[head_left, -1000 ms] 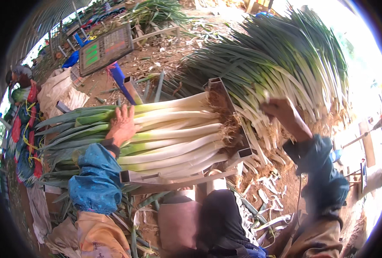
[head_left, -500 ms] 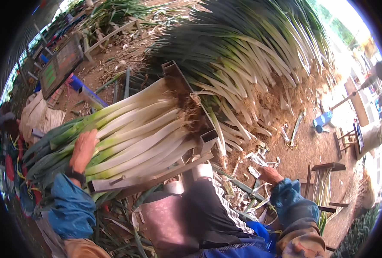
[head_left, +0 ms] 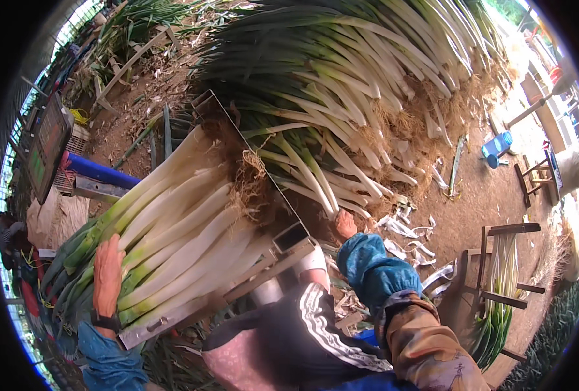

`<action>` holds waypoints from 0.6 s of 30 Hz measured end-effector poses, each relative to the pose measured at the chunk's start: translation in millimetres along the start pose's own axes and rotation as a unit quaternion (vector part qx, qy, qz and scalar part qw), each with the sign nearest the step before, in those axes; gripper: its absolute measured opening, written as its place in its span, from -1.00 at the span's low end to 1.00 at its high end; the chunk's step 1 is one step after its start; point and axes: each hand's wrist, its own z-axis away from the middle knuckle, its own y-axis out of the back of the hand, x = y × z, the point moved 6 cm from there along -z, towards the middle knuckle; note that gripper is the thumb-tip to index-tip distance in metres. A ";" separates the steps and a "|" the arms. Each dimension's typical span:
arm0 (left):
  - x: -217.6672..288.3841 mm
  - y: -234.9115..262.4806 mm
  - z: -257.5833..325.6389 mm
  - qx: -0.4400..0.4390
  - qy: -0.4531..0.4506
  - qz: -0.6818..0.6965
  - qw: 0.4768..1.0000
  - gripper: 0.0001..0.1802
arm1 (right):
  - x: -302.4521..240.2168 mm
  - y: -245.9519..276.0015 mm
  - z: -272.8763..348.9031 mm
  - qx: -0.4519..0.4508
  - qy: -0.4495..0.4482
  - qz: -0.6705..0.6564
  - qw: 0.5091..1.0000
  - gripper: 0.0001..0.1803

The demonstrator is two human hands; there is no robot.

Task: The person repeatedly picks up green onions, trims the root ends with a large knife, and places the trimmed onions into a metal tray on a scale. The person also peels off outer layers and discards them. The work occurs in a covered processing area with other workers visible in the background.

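Long white-and-green leeks (head_left: 178,228) lie side by side in a metal-framed rack (head_left: 172,324) in front of me, their roots toward the rack's right-hand end wall. My left hand (head_left: 109,274) rests flat across their green part, fingers stretched together. Just beyond the rack's right corner, my right hand (head_left: 346,225) reaches to the lower edge of a big leek pile (head_left: 368,72). Its fingers are closed at the root end of a leek (head_left: 325,195) that sticks out of the pile; the fingertips are partly hidden.
A blue plastic jug (head_left: 497,148) lies on the ground at the right. Nearer stands a wooden stand (head_left: 512,229) holding a leek bundle. Peeled scraps (head_left: 400,228) litter the soil beside my right arm. On the left are a flat screen panel (head_left: 47,148) and a blue bar (head_left: 100,171).
My right hand has moved left and away from me, from the peeled scraps to the pile's leek ends. The left hand stays on the racked leeks. The whole view has shifted.
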 end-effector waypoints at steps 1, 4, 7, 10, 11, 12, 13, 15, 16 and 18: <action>1.6 0.6 -0.8 -0.001 -0.001 -0.004 1.000 -0.57 | -2.1 -5.9 -1.8 0.041 0.005 0.006 0.999 -0.59; -3.8 -2.8 -2.3 -0.030 0.038 -0.016 0.999 -0.57 | 2.6 -26.0 -6.8 0.088 -0.061 0.057 0.993 -0.63; -9.6 -5.7 -2.3 -0.035 0.031 -0.026 0.999 -0.57 | 15.6 -43.5 -18.1 0.022 -0.084 0.005 0.996 -0.67; -14.8 -7.5 -3.0 -0.039 0.040 -0.041 0.998 -0.52 | 21.1 -30.7 -29.2 -0.012 -0.002 -0.081 0.997 -0.59; -14.6 -5.4 -3.4 -0.039 0.042 -0.025 0.998 -0.51 | 25.0 -22.5 -29.9 -0.045 -0.006 -0.092 0.995 -0.52; -14.0 -0.4 -4.5 -0.035 0.043 -0.008 0.998 -0.49 | 18.3 1.3 -24.4 0.013 0.083 -0.122 0.989 -0.54; -11.3 7.2 -4.6 -0.029 0.039 0.012 0.999 -0.48 | 17.4 19.6 -26.7 -0.014 0.103 -0.106 0.989 -0.53; -3.9 34.4 -1.4 0.032 0.042 0.023 0.998 -0.44 | 3.3 70.7 -24.4 -0.014 0.222 -0.114 0.968 -0.63; -0.3 53.5 1.9 0.059 0.047 0.044 0.996 -0.45 | 4.8 86.2 -33.0 -0.094 0.151 -0.162 0.971 -0.60; 6.2 90.5 15.0 0.095 0.117 0.056 0.987 -0.43 | -0.8 119.6 -31.1 -0.214 0.102 -0.262 0.935 -0.63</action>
